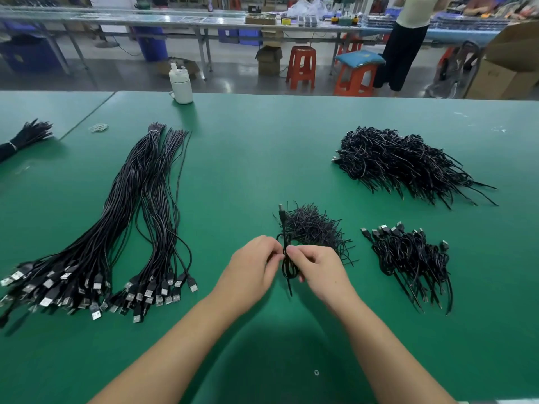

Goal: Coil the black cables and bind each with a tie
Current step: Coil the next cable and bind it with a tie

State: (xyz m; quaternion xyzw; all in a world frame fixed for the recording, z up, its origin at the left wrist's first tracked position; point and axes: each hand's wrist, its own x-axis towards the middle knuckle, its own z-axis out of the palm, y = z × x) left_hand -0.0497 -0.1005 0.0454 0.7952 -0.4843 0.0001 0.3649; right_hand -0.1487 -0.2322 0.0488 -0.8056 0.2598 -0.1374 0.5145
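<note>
The green table (262,147) is a smooth matte mat with a seam running off at its far left corner. Beyond its far edge lie a grey polished floor, long metal-framed benches, orange plastic stools (301,67) and cardboard boxes; a person (408,39) stands at one bench.

Just nearer than the tie heap (313,225), a bristly mound of short thin black wires, both hands meet. The left hand (252,265) and right hand (318,268) each pinch the middle of a coiled cable (287,258), fingers curled narrow around its glossy loops; its USB plug points away over the heap.

Left of the heap, long straight cables (140,217) fan out, metal plugs toward the viewer. Right of it sits a small pile of bound coils (411,258), with a larger shaggy pile (402,161) farther back. A white plastic bottle (180,86) stands at the far edge.
</note>
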